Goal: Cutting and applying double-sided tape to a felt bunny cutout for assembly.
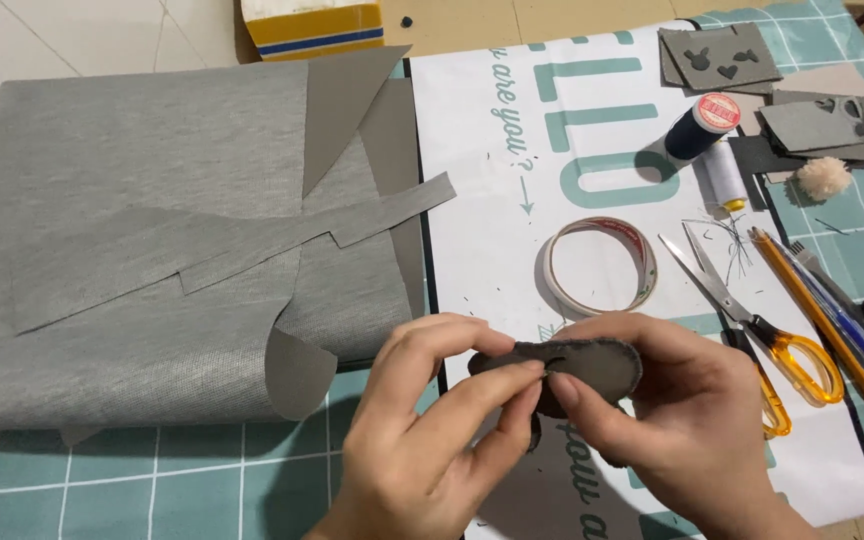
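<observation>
Together at six o'clock, left hand (422, 430) and right hand (687, 425) pinching a small grey fabric piece (592, 362), fingertips nearly meeting; tape ring (597, 266) just above, yellow-blue package (312, 27) at eleven

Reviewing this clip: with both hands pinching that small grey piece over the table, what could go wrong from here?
1. The grey piece is held only by fingertip grip of the left hand and right hand; it may slip or shift out of line.
2. The scissors lie with blades apart just beside the right hand; a sideways move might brush them.
3. The thread spools stand upright near loose scraps; a reach across may topple them.
</observation>
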